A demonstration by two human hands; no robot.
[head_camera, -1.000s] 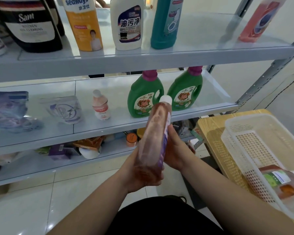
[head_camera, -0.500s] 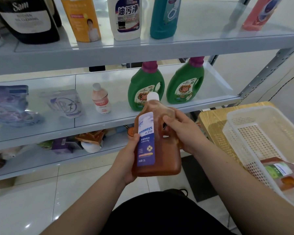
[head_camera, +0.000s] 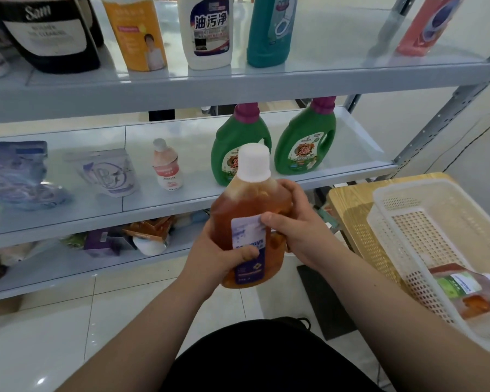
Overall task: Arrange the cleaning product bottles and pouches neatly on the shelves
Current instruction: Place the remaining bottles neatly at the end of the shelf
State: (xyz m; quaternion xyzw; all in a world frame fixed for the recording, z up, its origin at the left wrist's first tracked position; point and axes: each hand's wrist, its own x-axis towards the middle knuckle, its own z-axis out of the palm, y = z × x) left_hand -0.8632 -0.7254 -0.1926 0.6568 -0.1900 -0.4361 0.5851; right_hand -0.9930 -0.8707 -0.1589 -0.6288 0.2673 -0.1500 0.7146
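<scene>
While the amber disinfectant bottle (head_camera: pixel 246 219) is hovering upright before the middle shelf (head_camera: pixel 193 137), left grip (head_camera: pixel 218 256) is curling round its base and right grip (head_camera: pixel 294 230) is clasping its side, likely squaring the label forward | two green jugs (head_camera: pixel 303 148) are standing on it | basket (head_camera: pixel 393 190) is sitting on wooden counter (head_camera: pixel 348 205).

Glossy metal shelf (head_camera: pixel 238 83), perforated plastic basket (head_camera: pixel 425 239), wood-grain table (head_camera: pixel 348 205).

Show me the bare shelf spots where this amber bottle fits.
Top shelf: wide gap between teal bottle and red bottle. Middle shelf: narrow gap between pink bottle and left green jug; strip right of right green jug. Crowded: bottom shelf.
</scene>
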